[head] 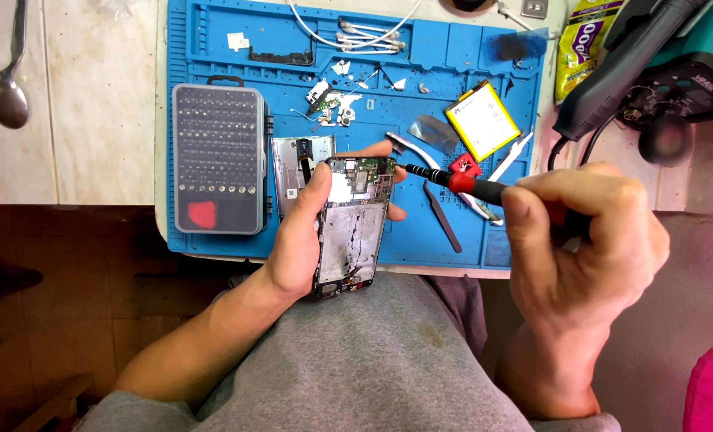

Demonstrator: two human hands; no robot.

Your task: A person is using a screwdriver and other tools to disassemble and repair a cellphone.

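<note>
My left hand (pixel 299 232) grips an opened phone (pixel 353 228) with its back removed, circuit board and metal frame showing, held upright over my lap in a grey shirt. My right hand (pixel 580 240) holds a red and black precision screwdriver (pixel 460 182) horizontally. Its tip touches the upper right corner of the phone's board. Behind the phone, a detached silver phone panel (pixel 292 160) lies on the blue repair mat (pixel 452 240).
On the mat: a grey case of screwdriver bits (pixel 218 158) at left, a yellow-edged phone battery (pixel 482 120), tweezers, a grey pry tool (pixel 442 216), small loose parts (pixel 332 100) and white cables. A spoon (pixel 8 80) lies far left. A dark hot-air tool (pixel 628 64) sits at right.
</note>
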